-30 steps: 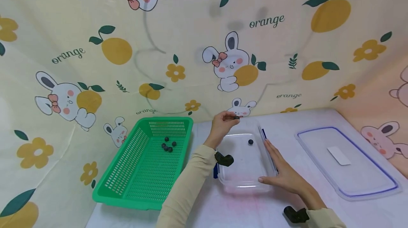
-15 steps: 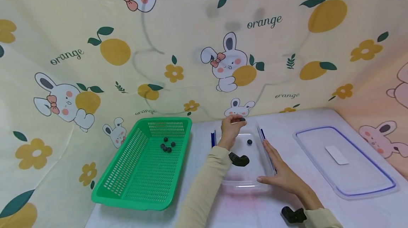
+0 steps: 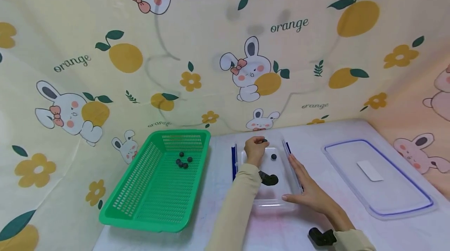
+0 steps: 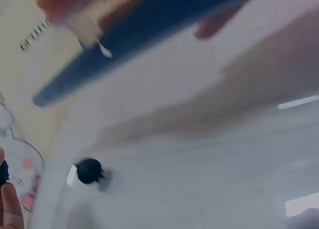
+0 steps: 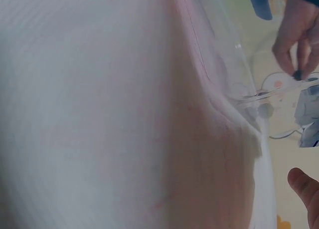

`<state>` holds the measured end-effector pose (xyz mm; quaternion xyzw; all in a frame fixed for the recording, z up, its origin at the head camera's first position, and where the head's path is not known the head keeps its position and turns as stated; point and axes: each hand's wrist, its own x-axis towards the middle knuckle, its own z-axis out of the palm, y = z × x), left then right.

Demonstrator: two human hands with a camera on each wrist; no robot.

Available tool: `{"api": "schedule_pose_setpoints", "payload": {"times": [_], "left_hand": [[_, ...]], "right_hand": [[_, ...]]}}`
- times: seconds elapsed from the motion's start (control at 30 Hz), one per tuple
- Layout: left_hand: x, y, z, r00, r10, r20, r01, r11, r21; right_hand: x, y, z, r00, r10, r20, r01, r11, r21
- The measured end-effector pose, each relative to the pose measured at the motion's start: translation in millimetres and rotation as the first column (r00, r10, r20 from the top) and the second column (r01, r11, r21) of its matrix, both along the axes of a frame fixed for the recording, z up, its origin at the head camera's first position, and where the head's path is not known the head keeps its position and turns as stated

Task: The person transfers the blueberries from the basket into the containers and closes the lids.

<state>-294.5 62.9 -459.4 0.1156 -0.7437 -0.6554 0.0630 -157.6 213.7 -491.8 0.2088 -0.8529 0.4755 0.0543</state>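
My left hand point(image 3: 256, 152) pinches a small dark blueberry point(image 3: 265, 140) between thumb and fingertips, over the far end of a clear plastic box point(image 3: 268, 206). In the right wrist view the same pinched blueberry point(image 5: 297, 75) shows under the fingertips. One loose blueberry point(image 3: 274, 157) lies in the box near its far end; the left wrist view shows this blueberry point(image 4: 89, 171) with its crown. My right hand point(image 3: 309, 190) rests against the box's right side, fingers straight along the blue-edged latch flap point(image 3: 291, 161), thumb at the near right corner.
A green slotted basket point(image 3: 151, 212) stands left of the box with several blueberries point(image 3: 180, 162) inside. A clear lid with a blue seal point(image 3: 404, 188) lies flat on the right of the white-covered table point(image 3: 291, 235). A patterned curtain point(image 3: 197, 20) hangs behind.
My left hand has moved right and then down toward the box's far end, still pinching the blueberry. The right hand stays at the box's side.
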Motion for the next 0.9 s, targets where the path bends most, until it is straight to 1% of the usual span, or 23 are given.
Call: {"api": "schedule_pose_setpoints", "payload": {"times": [0.13,0.23,0.37,0.47,0.67,0.9], "left_hand": [[-1.4,-2,-8.3,0.998,0.004,0.059,0.001,0.997,-0.075],[-2.2,0,-11.3,0.996,-0.002,0.085,0.01,0.996,-0.092],[-3.1,2,-16.1,0.997,-0.009,0.079,0.017,0.994,-0.111],[-4.0,2,-22.1,0.997,-0.02,0.073,0.03,0.99,-0.135],[-5.0,0,-34.1,0.994,-0.037,0.098,0.053,0.985,-0.165],[-4.0,-2,-37.8,0.993,-0.055,0.106,0.072,0.983,-0.169]], "right_hand": [[-0.2,-2,-1.2,1.0,0.003,-0.002,-0.003,1.0,0.001],[0.4,-3,-1.1,1.0,-0.002,-0.004,0.002,1.0,0.0],[0.1,-2,-0.6,1.0,-0.003,-0.005,0.003,1.0,0.002],[-0.3,-2,-0.5,1.0,-0.002,-0.007,0.002,1.0,0.003],[-0.2,-2,-1.1,1.0,-0.003,-0.01,0.003,1.0,0.0],[-0.3,0,-1.8,1.0,-0.012,0.0,0.012,1.0,0.007]]}}
